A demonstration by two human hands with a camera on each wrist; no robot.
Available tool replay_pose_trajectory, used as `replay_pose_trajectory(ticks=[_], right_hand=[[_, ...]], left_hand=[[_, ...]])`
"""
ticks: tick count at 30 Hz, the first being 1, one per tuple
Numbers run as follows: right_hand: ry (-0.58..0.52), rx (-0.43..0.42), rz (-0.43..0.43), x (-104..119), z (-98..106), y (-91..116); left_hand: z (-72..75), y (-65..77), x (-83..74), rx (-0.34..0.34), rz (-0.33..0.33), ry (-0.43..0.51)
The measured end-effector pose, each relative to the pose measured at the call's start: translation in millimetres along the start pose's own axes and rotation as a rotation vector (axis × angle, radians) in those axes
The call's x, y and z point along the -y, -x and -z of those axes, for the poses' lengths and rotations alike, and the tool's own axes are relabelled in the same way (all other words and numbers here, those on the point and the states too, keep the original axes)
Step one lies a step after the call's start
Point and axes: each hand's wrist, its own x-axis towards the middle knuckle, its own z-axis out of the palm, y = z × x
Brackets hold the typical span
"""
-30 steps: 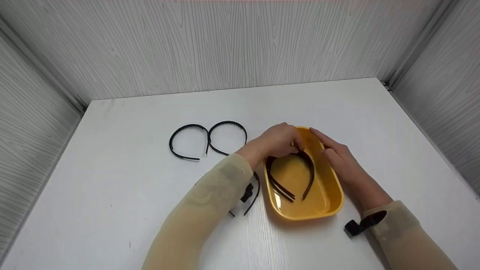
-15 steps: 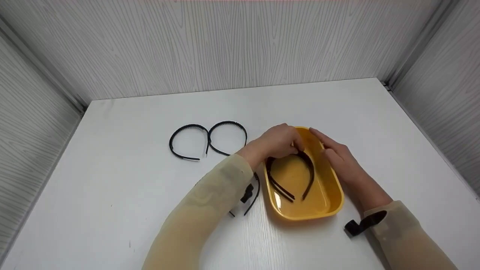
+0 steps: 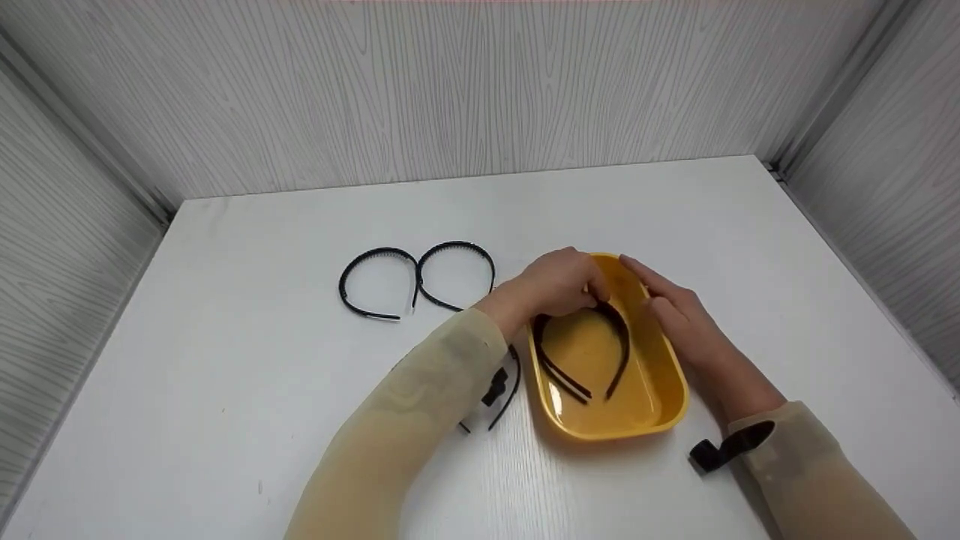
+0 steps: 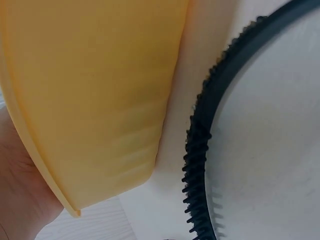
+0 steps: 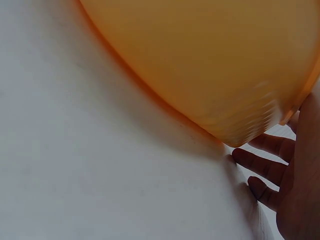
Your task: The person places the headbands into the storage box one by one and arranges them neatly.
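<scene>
My left hand (image 3: 562, 279) reaches over the left rim of a yellow plastic tray (image 3: 675, 382), fingers curled down at the top of the black headbands (image 3: 622, 341) lying inside. It pinches a headband there; the fingertips are partly hidden. My right hand (image 3: 679, 315) holds the tray's right wall, thumb at the rim and the other fingers along the outside. In the right wrist view several of those fingers (image 5: 265, 167) show beneath the far corner of the tray (image 5: 200, 60). The left wrist view has the left hand (image 4: 22, 175) behind the tray's rim (image 4: 37, 160).
Two black toothed headbands lie side by side on the white table (image 3: 225, 360), a left one (image 3: 367, 255) and a right one (image 3: 457, 245). Another headband (image 3: 514, 382) is partly under my left forearm. Grey wood-grain panels (image 3: 465, 97) stand around the table.
</scene>
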Motion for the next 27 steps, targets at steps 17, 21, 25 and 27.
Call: replay_pose_trajectory(ticks=[17, 21, 25, 27], right_hand=[[-0.003, -0.001, 0.031, 0.0, 1.1, 0.7], [0.009, -0.003, 0.025, 0.2, 0.8, 0.7], [-0.005, 0.001, 0.012, 0.8, 0.6, 0.8], [-0.011, 0.002, 0.009, 1.1, 0.6, 0.8]], left_hand=[[0.1, 0.6, -1.2, 0.008, 0.020, -0.002], [-0.5, 0.0, -0.8, 0.012, 0.027, -0.002], [-0.8, 0.2, -0.2, 0.003, 0.023, -0.002], [-0.9, 0.0, 0.1, -0.001, 0.017, -0.002]])
